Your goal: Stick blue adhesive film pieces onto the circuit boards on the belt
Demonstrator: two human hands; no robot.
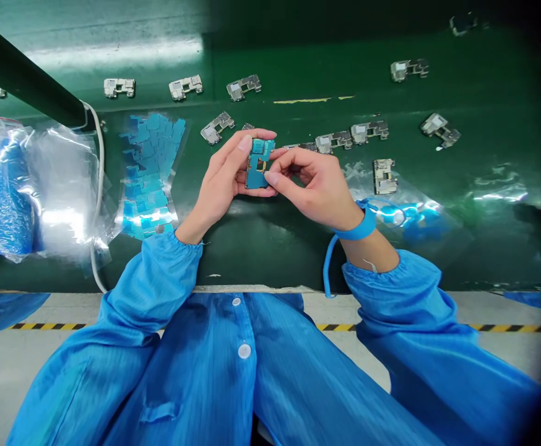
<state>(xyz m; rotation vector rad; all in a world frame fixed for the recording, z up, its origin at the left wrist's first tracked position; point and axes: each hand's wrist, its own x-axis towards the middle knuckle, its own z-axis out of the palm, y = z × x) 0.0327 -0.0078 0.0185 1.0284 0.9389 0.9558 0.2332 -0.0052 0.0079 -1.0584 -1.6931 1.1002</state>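
Circuit board (255,179): raised above the green table (261,248), between the two hands, its blue side facing up.
Left grip (221,176): closed around the board, thumb at its upper left, fingers about the top and bottom ends.
Right grip (317,183): thumb and forefinger at the board's right edge; from here I can't tell whether they're pinched on it.
Handling: light and stiff, I'd reckon, perhaps slick, its parts fragile.
Best hold: outer edges, off the narrow strips beside the middle opening.
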